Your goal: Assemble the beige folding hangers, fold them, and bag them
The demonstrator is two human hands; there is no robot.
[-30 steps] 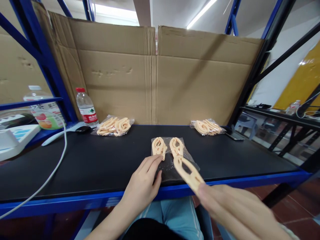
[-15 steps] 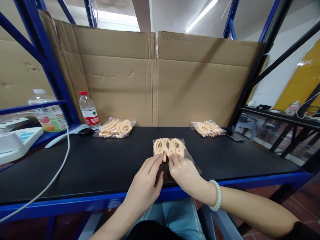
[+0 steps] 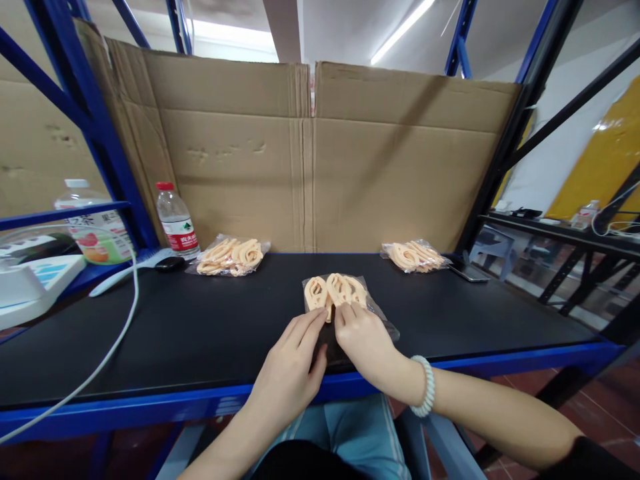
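Note:
A clear plastic bag of beige loops (image 3: 345, 288) lies flat near the middle of the table; the exact kind of the loops I cannot make out. One loop sits at the left and others overlap at the right, with a gap between. My left hand (image 3: 293, 357) rests at the bag's near left side, fingers stretched and touching it, thumb apart. Just beside it, my right hand (image 3: 365, 343) has its fingers curled down on the near ends of the right loops. Its fingertips are partly hidden. A pale coiled band (image 3: 425, 387) circles my right wrist.
Similar bags lie at the back left (image 3: 231, 256) and back right (image 3: 415, 256), before a cardboard wall (image 3: 240, 153). A red-capped bottle (image 3: 177, 223), a brush (image 3: 130, 270) and a white cable (image 3: 117, 343) are at the left. A phone (image 3: 470, 270) lies at the right.
The loops in the middle bag have shifted: the middle one now lies further right, closer to the right one, leaving a gap. My right hand has moved slightly left and up; my left has stayed.

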